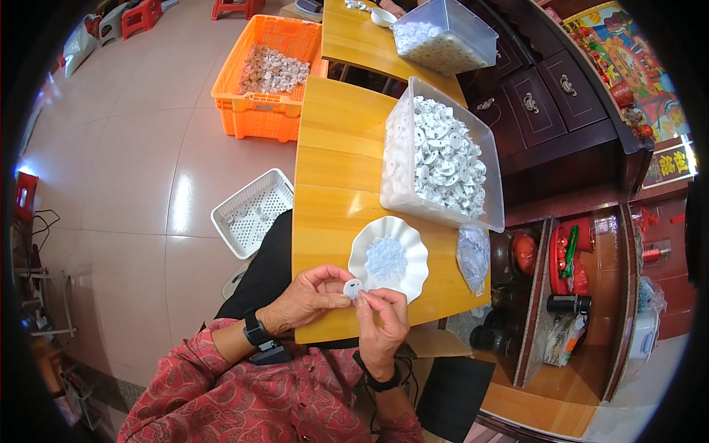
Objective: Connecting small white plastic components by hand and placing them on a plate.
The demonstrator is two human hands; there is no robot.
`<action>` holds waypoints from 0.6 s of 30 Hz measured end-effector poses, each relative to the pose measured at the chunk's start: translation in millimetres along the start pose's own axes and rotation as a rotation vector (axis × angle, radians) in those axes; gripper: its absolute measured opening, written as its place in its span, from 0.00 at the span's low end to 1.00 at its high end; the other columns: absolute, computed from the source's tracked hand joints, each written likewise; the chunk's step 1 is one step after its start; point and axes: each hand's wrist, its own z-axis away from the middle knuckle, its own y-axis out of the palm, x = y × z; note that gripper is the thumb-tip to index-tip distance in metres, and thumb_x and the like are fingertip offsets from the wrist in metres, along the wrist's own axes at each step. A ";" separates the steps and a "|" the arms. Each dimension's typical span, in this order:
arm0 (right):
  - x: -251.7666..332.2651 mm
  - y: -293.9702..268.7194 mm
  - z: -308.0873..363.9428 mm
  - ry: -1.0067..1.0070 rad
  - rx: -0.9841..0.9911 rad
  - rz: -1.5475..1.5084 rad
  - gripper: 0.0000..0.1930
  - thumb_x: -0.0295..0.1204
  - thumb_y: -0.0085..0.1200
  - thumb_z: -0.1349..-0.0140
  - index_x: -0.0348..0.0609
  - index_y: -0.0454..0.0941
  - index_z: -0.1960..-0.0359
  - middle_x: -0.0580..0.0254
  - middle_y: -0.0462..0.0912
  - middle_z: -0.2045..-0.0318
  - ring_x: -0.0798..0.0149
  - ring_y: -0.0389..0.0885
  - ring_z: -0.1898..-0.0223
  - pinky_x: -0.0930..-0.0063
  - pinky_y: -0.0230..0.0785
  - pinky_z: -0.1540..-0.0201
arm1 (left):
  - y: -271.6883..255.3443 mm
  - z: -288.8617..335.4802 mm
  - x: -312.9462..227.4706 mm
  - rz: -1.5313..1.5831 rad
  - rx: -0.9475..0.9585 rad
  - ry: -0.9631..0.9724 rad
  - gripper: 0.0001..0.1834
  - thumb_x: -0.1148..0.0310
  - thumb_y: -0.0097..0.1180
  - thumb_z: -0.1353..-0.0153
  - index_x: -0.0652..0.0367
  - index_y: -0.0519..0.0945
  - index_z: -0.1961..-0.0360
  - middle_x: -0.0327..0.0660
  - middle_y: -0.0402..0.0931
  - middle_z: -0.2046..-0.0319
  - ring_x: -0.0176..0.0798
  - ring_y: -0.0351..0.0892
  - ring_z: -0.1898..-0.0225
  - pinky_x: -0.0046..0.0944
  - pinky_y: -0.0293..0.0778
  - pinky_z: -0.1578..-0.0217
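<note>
My left hand (304, 299) pinches a small white round plastic part (353, 289) with small holes, between thumb and forefinger at the table's near edge. Close against the part's right side, the fingertips of my right hand (382, 325) are pressed together; whatever they hold is too small to make out. Just beyond both hands is a white scalloped plate (416, 277) with a heap of tiny pale-blue pieces (386, 257) in its middle. Farther back, a clear plastic bin (395, 181) holds many white plastic parts (447, 151).
A pale plastic bag (473, 255) lies right of the plate on the wooden table (332, 148). An orange crate (255, 118) and a white basket (221, 214) with parts stand to the left. Another bin (476, 44) is at the far end, near a person's hand (390, 7). Dark cabinets (532, 111) border the right.
</note>
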 end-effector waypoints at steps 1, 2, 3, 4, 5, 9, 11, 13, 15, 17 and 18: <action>-0.4 0.7 0.3 0.000 0.000 0.000 0.09 0.18 0.64 0.46 0.38 0.83 0.63 0.59 0.77 0.64 0.62 0.78 0.63 0.72 0.72 0.62 | 0.2 -0.1 0.6 -0.006 -0.006 0.012 0.18 0.83 0.61 0.42 0.62 0.74 0.50 0.44 0.78 0.52 0.40 0.78 0.48 0.42 0.75 0.44; -1.2 1.5 0.6 0.008 -0.003 -0.003 0.09 0.18 0.64 0.46 0.38 0.83 0.63 0.59 0.77 0.64 0.62 0.78 0.63 0.72 0.73 0.62 | 0.3 0.0 0.9 -0.012 -0.012 0.024 0.19 0.84 0.61 0.43 0.62 0.74 0.50 0.43 0.77 0.52 0.39 0.78 0.48 0.42 0.74 0.44; -1.6 1.9 0.9 0.015 -0.007 -0.006 0.09 0.18 0.64 0.46 0.38 0.83 0.63 0.59 0.77 0.64 0.62 0.78 0.63 0.72 0.73 0.62 | 0.3 0.0 1.0 -0.012 -0.012 0.024 0.19 0.84 0.61 0.43 0.62 0.74 0.50 0.43 0.77 0.52 0.39 0.78 0.48 0.42 0.74 0.44; -1.3 1.9 1.1 0.015 -0.006 -0.006 0.09 0.18 0.64 0.46 0.38 0.83 0.63 0.59 0.77 0.64 0.62 0.78 0.63 0.72 0.73 0.62 | 0.2 0.1 1.1 -0.012 -0.004 0.028 0.19 0.85 0.61 0.43 0.62 0.74 0.50 0.43 0.77 0.52 0.39 0.78 0.48 0.41 0.74 0.44; -0.8 2.0 1.1 0.021 -0.005 -0.004 0.08 0.18 0.64 0.46 0.38 0.83 0.63 0.59 0.77 0.64 0.62 0.78 0.63 0.73 0.73 0.62 | 0.1 0.2 1.0 -0.011 0.004 0.032 0.20 0.85 0.61 0.43 0.62 0.74 0.50 0.44 0.77 0.52 0.39 0.77 0.48 0.41 0.74 0.44; -1.4 2.6 2.2 0.045 -0.008 -0.018 0.08 0.18 0.64 0.46 0.38 0.83 0.63 0.59 0.77 0.64 0.63 0.78 0.63 0.73 0.72 0.62 | -0.1 1.2 1.0 -0.051 0.011 0.039 0.20 0.85 0.61 0.43 0.62 0.73 0.50 0.43 0.76 0.51 0.38 0.77 0.48 0.40 0.74 0.43; -1.1 2.2 2.4 0.057 -0.005 -0.026 0.08 0.18 0.64 0.46 0.38 0.84 0.63 0.60 0.77 0.64 0.63 0.78 0.63 0.73 0.72 0.62 | 3.5 2.0 -0.5 -0.108 0.005 0.062 0.18 0.84 0.61 0.41 0.63 0.73 0.51 0.40 0.77 0.53 0.35 0.78 0.49 0.36 0.75 0.46; -1.2 2.2 3.1 0.069 -0.001 -0.034 0.08 0.18 0.64 0.46 0.38 0.84 0.64 0.60 0.77 0.64 0.63 0.78 0.63 0.73 0.72 0.62 | 4.8 2.9 -1.7 -0.126 -0.003 0.060 0.18 0.84 0.61 0.42 0.63 0.73 0.51 0.39 0.76 0.54 0.34 0.77 0.49 0.35 0.75 0.46; -1.2 2.5 4.1 0.067 -0.004 -0.040 0.08 0.18 0.64 0.46 0.38 0.84 0.63 0.60 0.77 0.65 0.63 0.79 0.64 0.73 0.72 0.63 | 5.0 3.0 -2.5 -0.145 -0.011 0.060 0.18 0.84 0.61 0.42 0.63 0.73 0.51 0.39 0.76 0.54 0.33 0.77 0.49 0.35 0.75 0.46; -0.4 2.4 4.1 0.073 -0.003 -0.036 0.07 0.18 0.64 0.45 0.38 0.84 0.65 0.60 0.78 0.65 0.64 0.79 0.64 0.74 0.72 0.62 | 4.0 3.1 -2.9 -0.241 0.000 0.093 0.18 0.83 0.62 0.42 0.63 0.74 0.51 0.38 0.76 0.54 0.33 0.77 0.50 0.34 0.75 0.46; -0.2 2.5 4.1 0.078 -0.003 -0.032 0.06 0.18 0.64 0.45 0.37 0.84 0.66 0.61 0.78 0.65 0.65 0.79 0.64 0.74 0.72 0.61 | 3.9 3.0 -2.6 -0.240 -0.001 0.093 0.18 0.83 0.62 0.42 0.63 0.74 0.51 0.38 0.76 0.54 0.33 0.77 0.50 0.34 0.75 0.46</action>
